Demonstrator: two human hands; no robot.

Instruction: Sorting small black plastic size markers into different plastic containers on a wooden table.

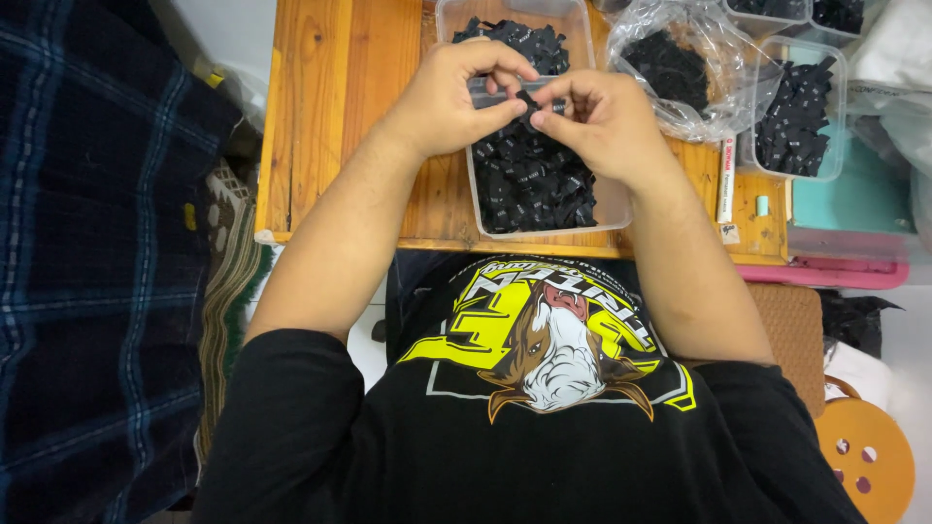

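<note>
Both hands' fingers pinch black label between them.

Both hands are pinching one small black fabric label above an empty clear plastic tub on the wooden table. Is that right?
Not quite. The head view shows the clear rectangular plastic tub is not empty: it is filled with black fabric labels. The rest holds: the left hand and right hand pinch one small black fabric label above it, on the orange-brown wooden table.
</note>
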